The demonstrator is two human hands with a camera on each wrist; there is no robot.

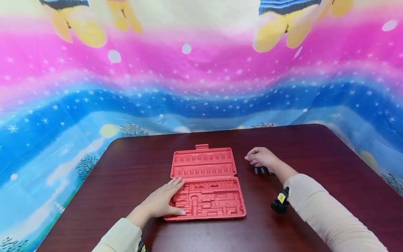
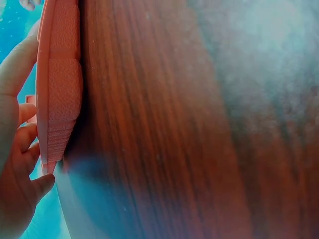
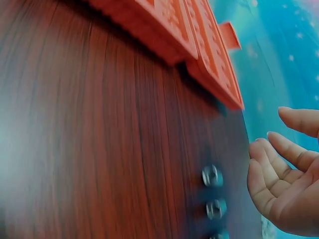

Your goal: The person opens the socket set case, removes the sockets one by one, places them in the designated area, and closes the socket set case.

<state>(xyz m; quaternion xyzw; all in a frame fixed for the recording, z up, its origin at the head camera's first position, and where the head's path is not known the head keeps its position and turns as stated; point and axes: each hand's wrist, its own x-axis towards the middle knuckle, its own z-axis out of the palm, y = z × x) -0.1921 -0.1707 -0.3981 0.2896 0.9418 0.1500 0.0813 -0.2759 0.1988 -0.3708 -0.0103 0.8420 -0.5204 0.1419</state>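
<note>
A red plastic tool case (image 1: 207,197) lies unfolded on the table, its moulded recesses facing up. My left hand (image 1: 163,199) rests on the case's left edge, fingers spread and thumb over the near corner. In the left wrist view that hand (image 2: 17,164) lies along the side wall of the case (image 2: 62,79). My right hand (image 1: 262,157) hovers to the right of the lid, above small metal sockets (image 1: 262,170) standing in a row. In the right wrist view its fingers (image 3: 279,184) are loosely bent with nothing between them, beside the sockets (image 3: 216,209).
The dark reddish wooden table (image 1: 135,157) reaches back to a colourful printed cloth (image 1: 201,70). A latch tab (image 1: 202,147) sticks out from the lid's far edge. A black camera (image 1: 280,203) is strapped to the right wrist.
</note>
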